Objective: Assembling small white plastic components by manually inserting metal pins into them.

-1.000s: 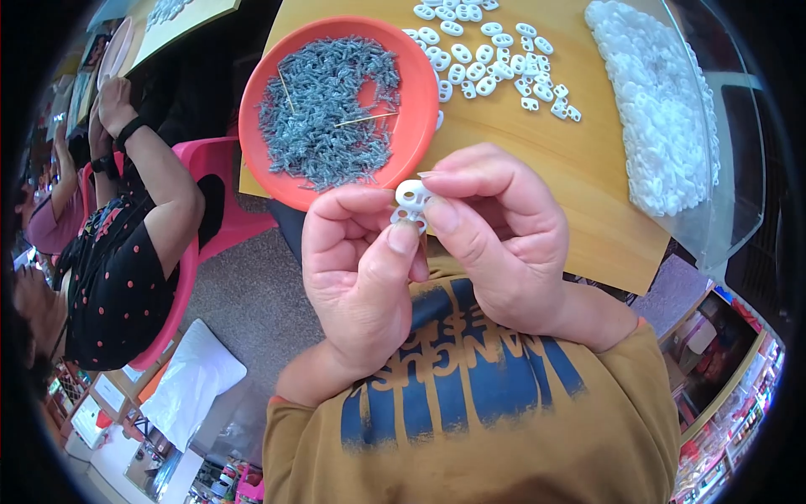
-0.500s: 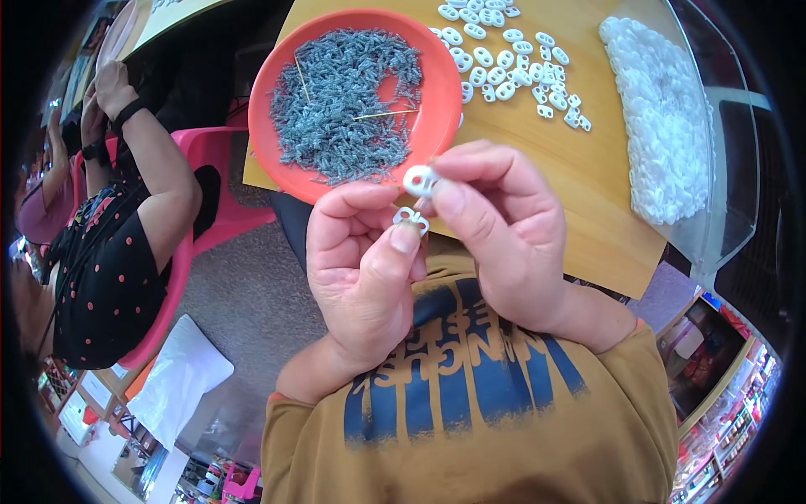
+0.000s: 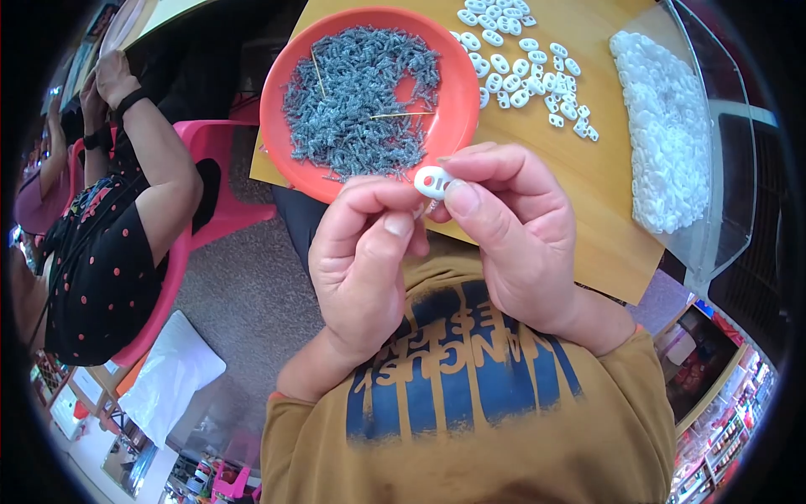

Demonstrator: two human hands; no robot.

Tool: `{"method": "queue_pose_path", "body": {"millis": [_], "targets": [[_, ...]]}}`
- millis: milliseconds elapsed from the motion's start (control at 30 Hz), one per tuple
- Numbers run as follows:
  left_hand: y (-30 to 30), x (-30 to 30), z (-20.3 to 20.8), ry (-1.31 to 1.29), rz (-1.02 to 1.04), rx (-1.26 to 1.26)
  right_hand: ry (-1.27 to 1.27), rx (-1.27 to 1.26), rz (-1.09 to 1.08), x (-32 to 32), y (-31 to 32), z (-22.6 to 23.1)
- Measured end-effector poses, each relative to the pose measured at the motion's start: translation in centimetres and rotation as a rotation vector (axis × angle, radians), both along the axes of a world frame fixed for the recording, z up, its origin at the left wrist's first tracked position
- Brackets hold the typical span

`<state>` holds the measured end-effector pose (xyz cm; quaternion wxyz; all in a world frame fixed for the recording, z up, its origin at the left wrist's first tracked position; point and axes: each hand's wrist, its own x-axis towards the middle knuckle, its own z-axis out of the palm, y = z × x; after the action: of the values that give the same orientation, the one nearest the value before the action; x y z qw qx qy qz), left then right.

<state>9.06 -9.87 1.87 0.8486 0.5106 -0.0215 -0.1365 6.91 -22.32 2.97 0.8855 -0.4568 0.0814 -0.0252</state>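
Between the thumb and forefinger of my right hand is a white oval cord lock shell with two holes, held over the gap between my hands. A short clear coil spring shows just below it. My left hand is closed, its thumb and forefinger pinched close to the shell's lower left side. The small white two-holed cord lock insert in its fingertips is mostly hidden by the thumb. Just beyond my hands, a round orange-red plate holds a heap of small grey springs and two thin sticks.
Loose white cord lock pieces lie scattered on the wooden table. A clear tray on the right carries a thick layer of white pieces. At the left, another person sits on a pink chair. A white bag lies on the floor.
The insert in my left fingertips has turned from plain view to mostly hidden. My hands have drawn closer, the left tilting toward the shell. The whole view has shifted slightly.
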Motion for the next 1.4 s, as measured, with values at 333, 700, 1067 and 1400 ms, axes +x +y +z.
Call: {"method": "queue_pose_path", "body": {"millis": [333, 700, 1067, 1400], "targets": [[-0.2, 0.2, -0.7, -0.025, -0.04, 0.05, -0.079, -0.09, -0.05, -0.1, 0.0, -0.5], [-0.6, 0.1, -1.1, -0.137, 0.034, 0.306, -0.075, -0.194, -0.089, 0.1, 0.1, -1.7], [-0.2, -0.8, -0.7, -0.048, 0.015, 0.218, 0.041, -0.055, -0.177, 1.8, -0.8, -1.0], [-0.1, -0.4, -0.3, -0.439, 0.115, 0.427, -0.095, -0.39, 0.108, -0.6, -1.7, -0.1]]}}
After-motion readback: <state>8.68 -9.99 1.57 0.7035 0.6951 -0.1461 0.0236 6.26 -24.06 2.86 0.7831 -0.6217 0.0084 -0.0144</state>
